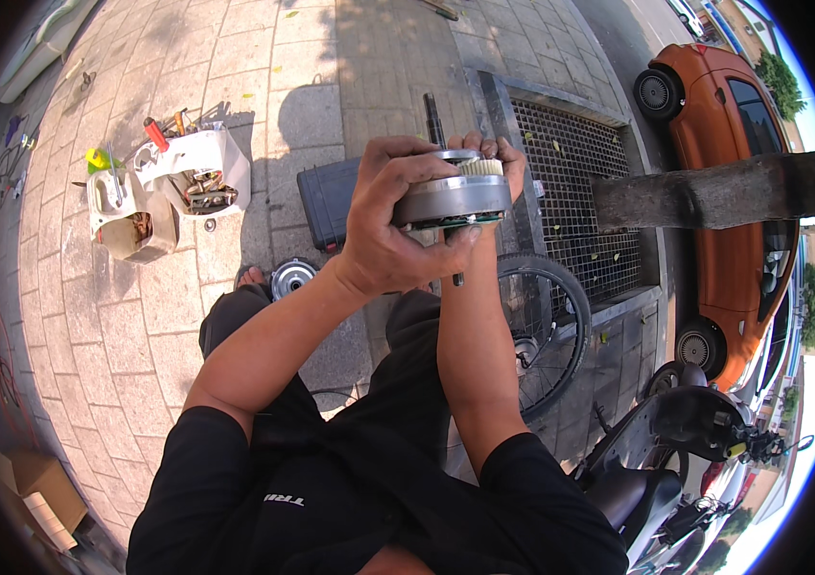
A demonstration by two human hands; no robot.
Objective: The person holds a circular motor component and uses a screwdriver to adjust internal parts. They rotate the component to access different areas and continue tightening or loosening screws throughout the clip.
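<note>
Both hands hold up a round metal hub motor core (453, 199) with a threaded axle (433, 120) standing out of its top and a cream-coloured gear (481, 167) near its upper face. A green edge shows along its underside. My left hand (381, 211) wraps round the near left side, its fingers over the top and the thumb underneath. Around the far right side curls my right hand (512, 165), with only its fingertips and part of the palm showing behind the motor. A silver hub shell (292, 278) lies on the paving by my left foot.
Two cut-open white containers (192, 163) of tools stand at the left. Beyond my hands lies a dark case (323, 196). A bicycle wheel (575, 331) rests at the right, beside a metal grate (570, 182) with a tree trunk (714, 192). A scooter (657, 450) and orange car (729, 220) are farther right.
</note>
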